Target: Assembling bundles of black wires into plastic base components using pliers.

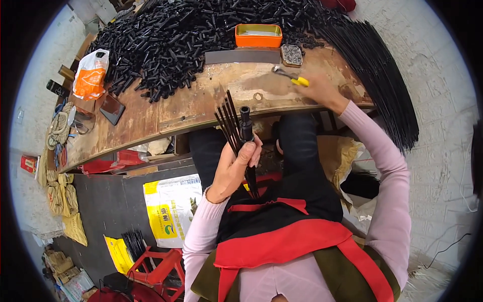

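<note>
My left hand [232,170] is closed around several thin black rods [229,121] and a short black tube-shaped piece [246,123], held upright above my lap in front of the table edge. The tube's hollow round end faces up, and the rods' lower ends stick out beneath the hand. Over the table on the right, my right hand [322,89] is closed on a small tool [285,74] with a yellow-and-black handle and a metal end. Motion blurs that hand, and the tool's exact kind is unclear. Close beyond it sits a square clear container [292,55] of small grey bits.
A large heap of black tubular parts [166,53] covers the far wooden table [186,113]. An orange tin [258,35] and a flat grey bar [241,56] lie before it. Long black rods [382,75] overhang the right side. A phone [111,109] and plastic bag [91,75] lie left.
</note>
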{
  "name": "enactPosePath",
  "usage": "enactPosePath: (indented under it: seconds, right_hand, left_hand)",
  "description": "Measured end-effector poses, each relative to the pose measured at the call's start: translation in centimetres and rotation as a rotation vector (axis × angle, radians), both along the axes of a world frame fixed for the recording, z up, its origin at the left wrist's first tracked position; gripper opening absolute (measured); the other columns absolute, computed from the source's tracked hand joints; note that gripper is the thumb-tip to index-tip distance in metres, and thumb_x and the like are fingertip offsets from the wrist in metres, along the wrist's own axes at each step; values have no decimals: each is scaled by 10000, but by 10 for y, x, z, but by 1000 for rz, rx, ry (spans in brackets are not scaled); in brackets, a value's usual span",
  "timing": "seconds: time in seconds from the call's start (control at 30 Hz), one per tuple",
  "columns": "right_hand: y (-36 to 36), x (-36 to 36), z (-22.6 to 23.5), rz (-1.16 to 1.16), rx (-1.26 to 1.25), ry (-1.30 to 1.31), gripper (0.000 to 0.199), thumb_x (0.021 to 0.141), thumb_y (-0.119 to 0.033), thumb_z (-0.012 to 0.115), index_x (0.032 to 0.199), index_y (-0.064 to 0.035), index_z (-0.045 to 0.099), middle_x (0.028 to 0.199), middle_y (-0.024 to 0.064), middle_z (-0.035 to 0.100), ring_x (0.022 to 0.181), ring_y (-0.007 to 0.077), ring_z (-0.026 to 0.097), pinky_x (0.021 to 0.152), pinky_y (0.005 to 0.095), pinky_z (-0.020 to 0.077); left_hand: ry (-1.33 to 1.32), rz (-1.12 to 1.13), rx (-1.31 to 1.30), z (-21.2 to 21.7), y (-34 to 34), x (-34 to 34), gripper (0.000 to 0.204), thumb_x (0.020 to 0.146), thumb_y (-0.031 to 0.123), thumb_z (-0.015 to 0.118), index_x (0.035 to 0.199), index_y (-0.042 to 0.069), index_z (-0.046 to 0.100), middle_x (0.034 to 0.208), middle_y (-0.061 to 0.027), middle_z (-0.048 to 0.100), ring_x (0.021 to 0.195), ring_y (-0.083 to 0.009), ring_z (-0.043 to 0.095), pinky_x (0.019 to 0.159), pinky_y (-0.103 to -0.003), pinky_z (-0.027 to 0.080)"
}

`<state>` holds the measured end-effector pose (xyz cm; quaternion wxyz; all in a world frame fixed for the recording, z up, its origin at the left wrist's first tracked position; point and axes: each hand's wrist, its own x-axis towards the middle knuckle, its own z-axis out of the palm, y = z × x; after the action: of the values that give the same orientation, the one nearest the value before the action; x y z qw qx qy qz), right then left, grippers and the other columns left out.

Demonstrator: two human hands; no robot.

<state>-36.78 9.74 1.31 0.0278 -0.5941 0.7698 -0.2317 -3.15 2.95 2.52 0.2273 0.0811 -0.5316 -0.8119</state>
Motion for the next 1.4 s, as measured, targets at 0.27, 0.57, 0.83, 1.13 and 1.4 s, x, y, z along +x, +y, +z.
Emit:
enactPosePath:
  seconds: [0.27,0.57,0.83,1.13,1.4]
  right_hand:
    - [-14,22,-4,204,-72,271,198,790,-132,685,963,-40,657,839,139,643,790,335,632,686,415,504]
    - [-4,100,63,112,100,-866,153,854,-92,644,942,23,594,800,113,661,665,188,650,611,294,508]
    - [39,198,69,157,-131,-1099,161,888,5,639,1026,-2,556,854,52,614,726,110,613,605,226,483]
    - [49,205,61,274,-292,-1220,126,853,84,633,937,8,579,903,51,610,865,150,622,810,310,511]
    - [57,192,59,248,-338,-1031,78,852,90,631,885,27,597,870,56,632,990,220,626,912,360,480]
  left_hand:
    - [-7,-23,11,0,0,-1,302,1021,299,508,1041,-2,510,754,0,461,674,-89,421,640,-249,385]
    - [0,-46,32,6,-9,19,304,1025,322,493,1042,19,512,773,1,479,694,-98,446,676,-260,407]
    - [83,34,-21,3,-3,22,563,1020,476,424,1292,-16,461,769,-7,480,694,-89,432,672,-252,392]
    - [19,2,-93,12,5,15,760,974,600,405,1312,-80,440,753,-15,504,640,-88,449,628,-253,396]
    - [-15,-37,-164,14,12,7,695,1014,557,349,1318,-58,459,764,15,514,699,-72,458,696,-233,404]
